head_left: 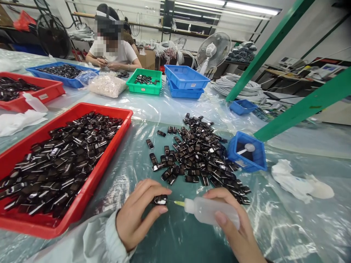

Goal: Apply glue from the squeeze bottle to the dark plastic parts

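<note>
Between its thumb and fingers, my left hand (142, 213) holds a small black part (160, 199) with a shiny end, low over the table. My right hand (233, 223) is wrapped round a translucent squeeze bottle (211, 211), tilted sideways. The bottle's thin yellowish tip points left at the black part, with a small gap between them. A loose pile of similar black parts (197, 146) lies just beyond my hands. To the left, a large red tray (127, 120) is heaped with more black parts.
A small blue bin (248, 165) with a spoon and crumpled tissue (293, 180) lie right. Green bars (304, 106) slant across the right. Behind are a green tray (144, 87), stacked blue trays (186, 82) and a person (113, 54) with hands together.
</note>
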Demonstrator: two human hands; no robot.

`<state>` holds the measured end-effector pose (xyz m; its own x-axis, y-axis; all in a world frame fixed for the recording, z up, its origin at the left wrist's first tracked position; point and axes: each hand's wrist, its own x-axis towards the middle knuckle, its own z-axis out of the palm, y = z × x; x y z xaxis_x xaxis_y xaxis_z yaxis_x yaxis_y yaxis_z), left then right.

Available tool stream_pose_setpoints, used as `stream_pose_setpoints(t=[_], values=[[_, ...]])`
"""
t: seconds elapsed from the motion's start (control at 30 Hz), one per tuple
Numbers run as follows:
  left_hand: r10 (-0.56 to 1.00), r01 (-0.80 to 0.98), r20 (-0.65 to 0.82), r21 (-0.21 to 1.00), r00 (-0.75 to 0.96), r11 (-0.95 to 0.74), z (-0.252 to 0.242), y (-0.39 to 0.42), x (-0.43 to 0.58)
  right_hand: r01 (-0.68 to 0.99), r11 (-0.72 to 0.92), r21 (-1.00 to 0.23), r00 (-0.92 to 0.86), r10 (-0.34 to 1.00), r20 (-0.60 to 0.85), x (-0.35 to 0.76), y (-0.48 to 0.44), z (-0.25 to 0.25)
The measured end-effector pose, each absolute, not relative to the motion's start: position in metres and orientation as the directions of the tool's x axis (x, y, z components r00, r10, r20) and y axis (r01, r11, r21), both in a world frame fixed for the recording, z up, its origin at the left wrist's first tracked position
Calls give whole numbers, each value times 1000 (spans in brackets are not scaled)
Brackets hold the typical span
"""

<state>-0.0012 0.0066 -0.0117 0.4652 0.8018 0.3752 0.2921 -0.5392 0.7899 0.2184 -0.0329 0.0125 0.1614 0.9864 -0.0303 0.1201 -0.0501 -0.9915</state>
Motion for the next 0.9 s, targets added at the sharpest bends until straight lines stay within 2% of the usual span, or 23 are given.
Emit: stream_pose_setpoints(t=[0.4, 0.53, 0.7, 0.9], values=[[779, 296, 411, 759, 474, -581, -13, 4, -1, 155, -45, -987, 122, 992, -26, 220, -33, 12], [768, 306, 410, 744, 492, -593, -13, 3, 0, 167, 3, -986, 95, 995, 19, 221, -32, 11], [753, 292, 415, 740, 511, -606, -11, 1, 0, 213, 76, -974, -36, 997, 70, 227, -29, 6], [755, 292, 430, 736, 495, -610, -9, 1, 0, 246, 95, -965, -49, 995, 86, 230, -31, 2]])
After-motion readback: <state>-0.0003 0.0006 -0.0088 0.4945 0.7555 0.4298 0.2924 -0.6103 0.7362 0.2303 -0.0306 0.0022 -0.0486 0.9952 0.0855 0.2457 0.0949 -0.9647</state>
